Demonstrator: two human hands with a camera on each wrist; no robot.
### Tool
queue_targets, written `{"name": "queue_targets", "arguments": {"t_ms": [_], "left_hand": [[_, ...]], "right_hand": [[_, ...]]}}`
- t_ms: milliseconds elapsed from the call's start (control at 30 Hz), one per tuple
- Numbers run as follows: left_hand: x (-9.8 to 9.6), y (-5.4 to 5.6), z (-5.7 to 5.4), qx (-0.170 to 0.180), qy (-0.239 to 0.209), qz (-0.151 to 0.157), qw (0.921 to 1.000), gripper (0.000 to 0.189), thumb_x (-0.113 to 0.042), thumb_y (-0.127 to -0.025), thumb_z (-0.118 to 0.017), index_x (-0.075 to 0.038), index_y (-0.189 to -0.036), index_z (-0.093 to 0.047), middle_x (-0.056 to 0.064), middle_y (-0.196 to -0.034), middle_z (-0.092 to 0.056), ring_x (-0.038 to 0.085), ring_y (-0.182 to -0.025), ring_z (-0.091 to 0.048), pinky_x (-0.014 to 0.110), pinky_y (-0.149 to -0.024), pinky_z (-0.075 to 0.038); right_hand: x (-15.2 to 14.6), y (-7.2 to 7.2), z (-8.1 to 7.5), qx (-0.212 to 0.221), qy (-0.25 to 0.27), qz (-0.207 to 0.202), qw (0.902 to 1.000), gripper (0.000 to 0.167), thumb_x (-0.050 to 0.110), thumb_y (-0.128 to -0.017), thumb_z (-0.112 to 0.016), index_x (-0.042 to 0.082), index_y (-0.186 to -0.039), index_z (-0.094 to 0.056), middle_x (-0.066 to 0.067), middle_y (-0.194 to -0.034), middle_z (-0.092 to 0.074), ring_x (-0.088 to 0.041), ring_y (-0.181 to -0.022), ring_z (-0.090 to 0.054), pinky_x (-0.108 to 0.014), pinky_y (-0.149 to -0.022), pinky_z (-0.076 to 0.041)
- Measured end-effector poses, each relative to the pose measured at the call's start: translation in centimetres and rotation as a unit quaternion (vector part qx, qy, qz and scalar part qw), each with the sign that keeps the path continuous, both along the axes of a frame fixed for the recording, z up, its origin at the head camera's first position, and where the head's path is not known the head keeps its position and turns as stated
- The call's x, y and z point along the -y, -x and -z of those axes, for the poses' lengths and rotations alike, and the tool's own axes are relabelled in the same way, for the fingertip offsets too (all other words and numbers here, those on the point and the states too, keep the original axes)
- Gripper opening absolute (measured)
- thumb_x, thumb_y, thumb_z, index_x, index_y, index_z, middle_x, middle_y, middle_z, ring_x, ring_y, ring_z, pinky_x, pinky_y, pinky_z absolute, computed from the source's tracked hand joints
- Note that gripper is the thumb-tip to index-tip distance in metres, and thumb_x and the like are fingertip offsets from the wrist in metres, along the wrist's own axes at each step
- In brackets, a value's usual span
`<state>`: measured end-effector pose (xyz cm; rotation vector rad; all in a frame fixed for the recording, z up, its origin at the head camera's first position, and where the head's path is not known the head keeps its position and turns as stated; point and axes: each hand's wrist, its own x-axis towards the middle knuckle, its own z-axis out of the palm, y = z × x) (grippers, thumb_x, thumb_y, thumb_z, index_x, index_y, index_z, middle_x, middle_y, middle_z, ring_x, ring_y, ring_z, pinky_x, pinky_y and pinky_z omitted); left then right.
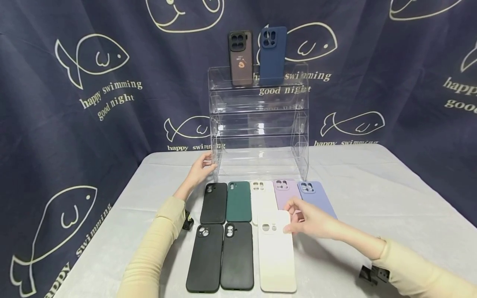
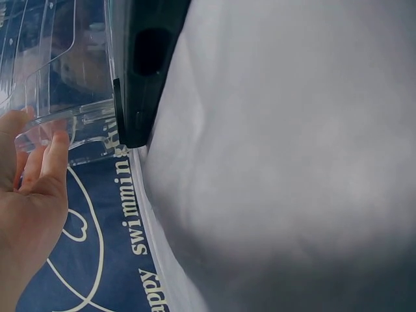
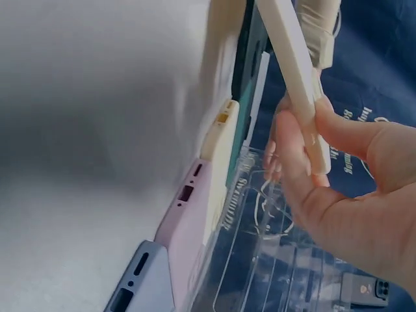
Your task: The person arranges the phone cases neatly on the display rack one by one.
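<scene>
My right hand [image 1: 309, 219] pinches a white phone case [image 1: 276, 256] by its upper right edge, thumb on one face and fingers on the other. In the right wrist view that white case is seen nearly edge-on, raised off the table. My left hand [image 1: 201, 169] grips the left side edge of a transparent tiered display stand [image 1: 258, 124]; part of its fingers is hidden behind the plastic. On the stand's top tier stand a black-framed phone case with a tinted back [image 1: 241, 62] and a dark blue phone case [image 1: 273, 58].
Below the stand lie black [image 1: 213, 203], green [image 1: 239, 203], white [image 1: 263, 198], lilac [image 1: 286, 194] and periwinkle [image 1: 316, 198] phone cases in a row. Two more black cases, left [image 1: 204, 258] and right [image 1: 237, 256], lie nearer. A navy curtain [image 1: 112, 136] hangs behind the white-covered table [image 1: 372, 186].
</scene>
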<state>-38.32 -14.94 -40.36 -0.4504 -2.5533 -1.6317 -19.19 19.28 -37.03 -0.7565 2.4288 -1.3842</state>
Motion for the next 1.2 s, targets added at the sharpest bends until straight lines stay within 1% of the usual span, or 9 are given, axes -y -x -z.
{"name": "queue_targets", "arguments": {"t_ms": [200,300,433,533,700,800,933,1067,1200], "left_hand": [[0.0,0.0,-0.1,-0.001,-0.003,0.001,1.0000,0.053,-0.008,-0.090,-0.060,-0.001,-0.139,-0.038,0.024,-0.127,-0.046,0.039,-0.120,-0.050,0.043,-0.097,-0.050],[-0.2,-0.7,-1.0,0.006,-0.007,0.007,0.9999,0.053,-0.005,-0.090,-0.059,0.002,-0.138,-0.038,0.027,-0.128,-0.045,0.042,-0.121,-0.048,0.045,-0.097,-0.049],[-0.4,-1.9,-2.6,0.010,-0.014,0.014,0.9998,0.052,0.000,-0.089,-0.058,0.007,-0.136,-0.037,0.031,-0.127,-0.045,0.045,-0.120,-0.047,0.050,-0.098,-0.047],[-0.6,-2.2,-3.0,0.001,-0.006,0.010,0.9999,0.052,0.001,-0.089,-0.057,0.008,-0.136,-0.036,0.033,-0.127,-0.045,0.046,-0.119,-0.048,0.050,-0.097,-0.048],[-0.4,-0.9,-1.4,0.002,0.006,0.001,1.0000,0.053,-0.004,-0.090,-0.059,0.004,-0.138,-0.037,0.029,-0.128,-0.046,0.043,-0.119,-0.050,0.045,-0.097,-0.049],[-0.1,-0.1,-0.8,0.003,0.006,-0.002,1.0000,0.055,-0.006,-0.089,-0.061,0.001,-0.138,-0.038,0.027,-0.129,-0.047,0.040,-0.119,-0.051,0.044,-0.097,-0.049],[0.1,0.3,-0.7,0.015,-0.004,-0.005,0.9999,0.057,-0.008,-0.088,-0.064,0.000,-0.138,-0.038,0.025,-0.131,-0.048,0.039,-0.120,-0.051,0.043,-0.099,-0.048],[0.1,0.4,-1.0,0.031,-0.009,-0.011,0.9994,0.058,-0.014,-0.087,-0.066,-0.001,-0.137,-0.041,0.021,-0.134,-0.049,0.036,-0.121,-0.051,0.042,-0.102,-0.046],[0.1,0.5,-1.3,0.026,-0.013,-0.021,0.9994,0.056,-0.018,-0.087,-0.067,-0.001,-0.135,-0.043,0.020,-0.134,-0.050,0.036,-0.121,-0.051,0.043,-0.104,-0.044]], "right_hand": [[0.2,0.5,-0.4,0.003,0.044,0.010,0.9990,0.037,0.006,-0.081,-0.071,-0.003,-0.108,-0.048,-0.016,-0.093,-0.053,-0.011,-0.074,-0.064,-0.032,-0.067,-0.060],[0.2,0.7,-0.6,-0.006,0.061,0.007,0.9981,0.035,0.002,-0.081,-0.069,-0.004,-0.108,-0.048,-0.017,-0.094,-0.053,-0.010,-0.074,-0.063,-0.035,-0.065,-0.060],[0.1,1.2,-1.1,-0.053,0.074,0.003,0.9958,0.035,-0.001,-0.080,-0.069,-0.005,-0.108,-0.049,-0.017,-0.096,-0.053,-0.006,-0.072,-0.061,-0.031,-0.063,-0.059],[-0.1,1.5,-1.6,-0.086,0.077,0.006,0.9933,0.035,-0.002,-0.079,-0.069,-0.004,-0.109,-0.051,-0.016,-0.096,-0.053,-0.006,-0.071,-0.060,-0.028,-0.062,-0.058],[-0.7,1.9,-2.7,-0.090,0.075,0.016,0.9930,0.035,-0.003,-0.081,-0.067,-0.004,-0.111,-0.050,-0.016,-0.097,-0.053,-0.008,-0.071,-0.062,-0.031,-0.064,-0.059],[-0.8,2.3,-3.7,-0.093,0.076,0.025,0.9925,0.034,-0.003,-0.082,-0.066,-0.004,-0.111,-0.049,-0.015,-0.097,-0.052,-0.008,-0.072,-0.063,-0.033,-0.065,-0.059],[-1.1,2.7,-5.0,-0.103,0.081,0.041,0.9906,0.035,-0.005,-0.082,-0.065,-0.006,-0.113,-0.048,-0.013,-0.097,-0.051,-0.008,-0.073,-0.062,-0.033,-0.065,-0.059],[-1.5,3.3,-6.1,-0.110,0.081,0.060,0.9888,0.036,-0.007,-0.082,-0.063,-0.006,-0.114,-0.047,-0.007,-0.096,-0.052,-0.007,-0.074,-0.063,-0.031,-0.065,-0.059],[-2.0,4.1,-7.2,-0.117,0.087,0.076,0.9864,0.036,-0.007,-0.083,-0.062,-0.005,-0.115,-0.046,-0.001,-0.095,-0.053,-0.007,-0.074,-0.063,-0.029,-0.065,-0.059]]}}
